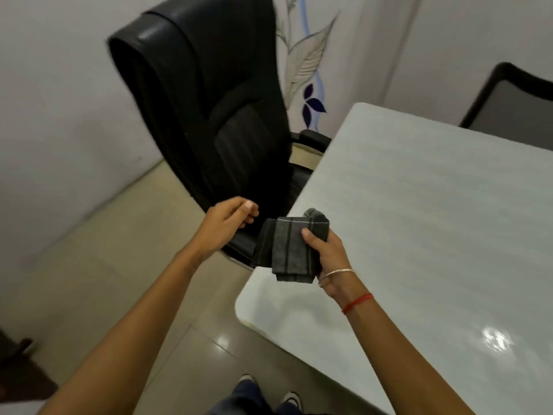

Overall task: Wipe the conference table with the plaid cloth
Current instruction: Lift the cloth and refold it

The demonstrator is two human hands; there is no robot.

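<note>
head | R hand (pixel 324 250) fingers grip 1 plaid cloth (pixel 288 245) | L hand (pixel 226 224) fingers loose, empty | 1 table (pixel 434 211)

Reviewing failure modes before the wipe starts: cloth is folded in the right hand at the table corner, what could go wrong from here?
1. The plaid cloth is held folded above the conference table edge, mainly by thumb and fingers of the right hand; a loose layer could slip out.
2. The left hand is empty and close to the black office chair, which crowds that corner; a wide stroke may bump it.
3. Starting at the rounded corner, the cloth could slide off the edge.
</note>
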